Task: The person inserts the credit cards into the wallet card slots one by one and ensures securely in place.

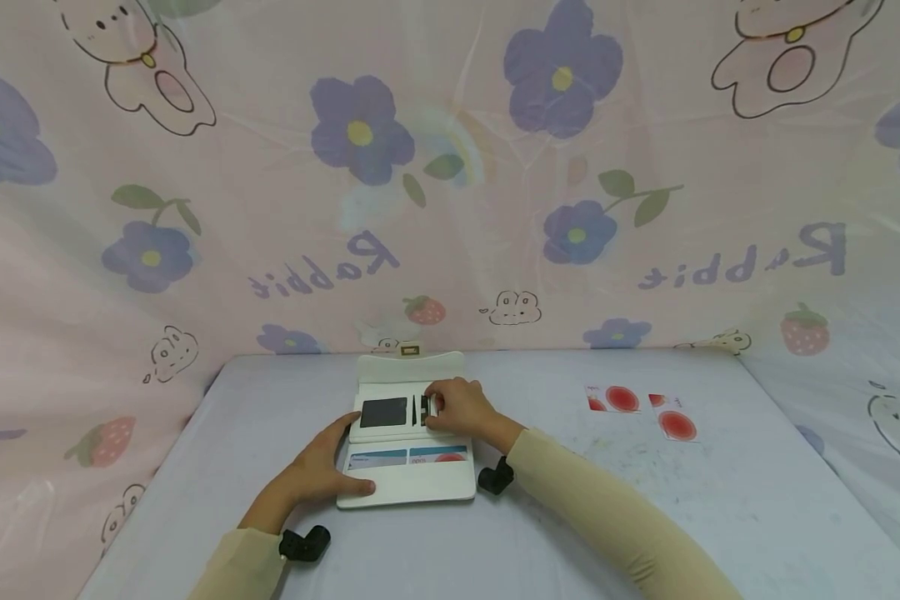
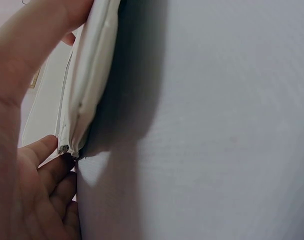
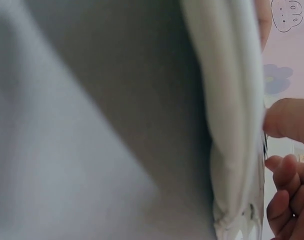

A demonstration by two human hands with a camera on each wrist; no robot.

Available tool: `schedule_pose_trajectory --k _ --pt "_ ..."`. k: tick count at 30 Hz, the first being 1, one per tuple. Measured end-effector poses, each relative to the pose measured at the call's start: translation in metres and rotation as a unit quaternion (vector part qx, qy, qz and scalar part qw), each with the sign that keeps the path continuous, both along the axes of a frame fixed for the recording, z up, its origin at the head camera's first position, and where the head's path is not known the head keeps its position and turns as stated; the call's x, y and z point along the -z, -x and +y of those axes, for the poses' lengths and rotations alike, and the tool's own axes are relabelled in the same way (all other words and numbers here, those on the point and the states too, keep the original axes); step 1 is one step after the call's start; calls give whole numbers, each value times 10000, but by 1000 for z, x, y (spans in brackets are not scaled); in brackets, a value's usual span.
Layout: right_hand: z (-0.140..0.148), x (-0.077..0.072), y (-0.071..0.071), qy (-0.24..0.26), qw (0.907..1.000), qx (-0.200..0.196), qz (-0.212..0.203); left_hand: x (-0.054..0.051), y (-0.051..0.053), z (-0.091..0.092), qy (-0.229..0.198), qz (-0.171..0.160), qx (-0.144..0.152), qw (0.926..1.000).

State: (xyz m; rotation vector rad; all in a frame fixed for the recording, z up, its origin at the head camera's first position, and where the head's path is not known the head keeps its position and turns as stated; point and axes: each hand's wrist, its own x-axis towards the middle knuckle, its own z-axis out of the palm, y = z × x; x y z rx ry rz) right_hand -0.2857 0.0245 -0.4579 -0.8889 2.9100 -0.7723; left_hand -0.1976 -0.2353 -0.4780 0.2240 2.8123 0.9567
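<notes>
A white wallet [image 1: 408, 483] lies unfolded on the table, its flap with a gold-coloured clasp [image 1: 410, 351] at the far side. My left hand [image 1: 315, 468] holds its left edge, with the thumb over the near panel and the fingers by the fold. My right hand [image 1: 461, 407] pinches a small dark-and-light piece [image 1: 424, 410] at the inner panel's right side; its kind is mostly hidden by the fingers. Left of it is a dark rectangular window [image 1: 384, 412]. Two cards, a left card [image 1: 377, 459] and a right card [image 1: 438, 455], show in the near panel's pockets.
Two red-and-white cards, a left one [image 1: 613, 399] and a right one [image 1: 674, 419], lie apart from the wallet on the right of the white table [image 1: 570, 542]. A patterned curtain [image 1: 450, 208] hangs behind and along the sides.
</notes>
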Motion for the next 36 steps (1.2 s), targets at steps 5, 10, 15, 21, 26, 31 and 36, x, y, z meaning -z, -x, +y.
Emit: schedule_pose_trajectory --k 5,10,15,21,26,31,36 --pt "0 -2 0 2 9999 14 -103 -2 -1 1 17 -51 -20 10000" --pt "0 -4 0 35 9998 -55 -208 -3 -2 1 21 -105 -69 9999" --pt "1 -8 0 -8 9992 -65 -398 -2 -2 0 15 -85 -76 9999" --pt "6 -13 0 223 9967 -67 -773 1 -1 0 -26 -55 -54 10000" --pt "15 -11 2 432 9964 -77 -723 1 -2 0 -39 -81 -71 9999" --pt "24 -10 3 522 9959 -67 -741 0 -1 1 -19 -120 -93 9999" --pt "33 -14 -3 691 9946 -120 -762 1 -1 1 -62 -137 -90 9998"
